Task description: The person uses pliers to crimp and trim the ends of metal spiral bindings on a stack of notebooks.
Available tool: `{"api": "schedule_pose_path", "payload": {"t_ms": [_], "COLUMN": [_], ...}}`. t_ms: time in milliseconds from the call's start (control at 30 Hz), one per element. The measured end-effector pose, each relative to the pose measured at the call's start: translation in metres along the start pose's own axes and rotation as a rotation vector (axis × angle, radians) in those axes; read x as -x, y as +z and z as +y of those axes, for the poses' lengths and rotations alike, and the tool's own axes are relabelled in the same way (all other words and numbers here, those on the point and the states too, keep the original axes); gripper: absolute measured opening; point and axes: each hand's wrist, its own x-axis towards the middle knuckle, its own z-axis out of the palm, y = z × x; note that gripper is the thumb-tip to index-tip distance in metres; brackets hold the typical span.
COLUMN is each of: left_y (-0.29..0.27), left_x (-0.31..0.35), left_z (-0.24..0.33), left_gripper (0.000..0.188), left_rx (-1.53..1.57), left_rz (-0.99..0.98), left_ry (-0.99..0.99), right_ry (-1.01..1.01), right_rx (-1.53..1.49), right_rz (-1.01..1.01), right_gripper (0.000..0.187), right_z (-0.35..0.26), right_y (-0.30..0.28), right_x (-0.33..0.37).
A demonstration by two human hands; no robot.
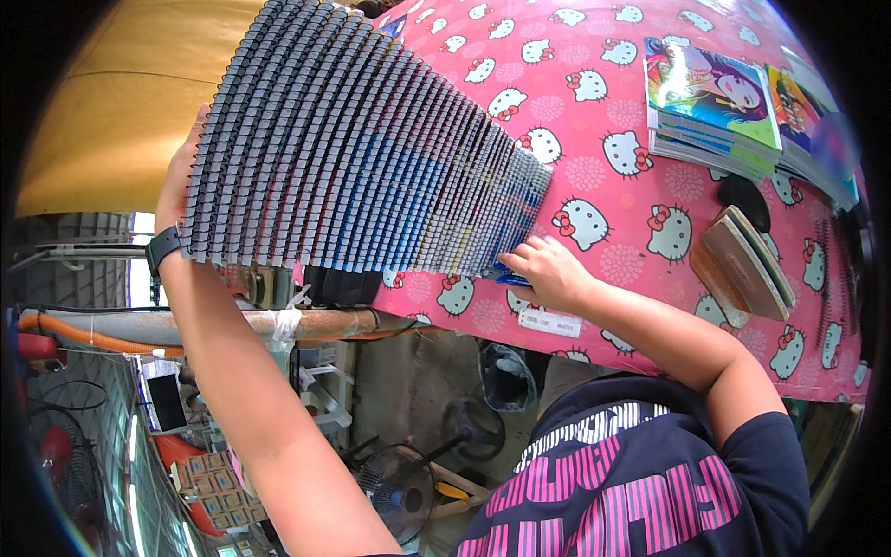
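Note:
A long stack of wire-bound notebooks (371, 167) stretches across the upper left, black wire loops and page edges facing up. It is widest at its left end and narrows to the right, over a pink table. My left hand (186, 176), with a dark band on the wrist, holds the wide end from its outer side; its fingers are mostly hidden behind the stack. At the narrow end my right hand (548, 274) has its fingers closed on the near corner, where blue covers show.
The pink patterned tabletop (575, 167) carries piles of colourful booklets (715, 102) at the far right. Nearer lie a brown wooden block (742, 265) and a white label (549, 321). A yellow surface (121, 102) is at left; a fan (397, 487) stands below.

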Motion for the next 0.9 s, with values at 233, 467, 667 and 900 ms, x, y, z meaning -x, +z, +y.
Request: {"api": "schedule_pose_path", "payload": {"t_ms": [233, 467, 667, 900], "left_y": [-0.001, -0.001, -0.003, -0.011], "left_x": [0.005, 0.004, 0.001, -0.005], "left_z": [0.005, 0.002, 0.002, -0.004], "left_gripper": [0.053, 0.051, 0.05, 0.051], "left_rx": [-0.012, 0.052, -0.027, -0.002], "left_rz": [-0.065, -0.041, -0.071, -0.128], "left_ry": [0.008, -0.038, 0.008, 0.024], "right_ry": [0.47, -0.084, -0.069, -0.045], "right_rx": [-0.743, 0.21, 0.188, 0.253], "right_rz": [-0.447, 0.061, 0.028, 0.045], "right_gripper": [0.037, 0.045, 0.046, 0.049], "right_z": [0.01, -0.001, 0.0, -0.004], "right_y": [-0.01, 0.0, -0.001, -0.005], "right_x": [-0.014, 0.004, 0.004, 0.003]}}
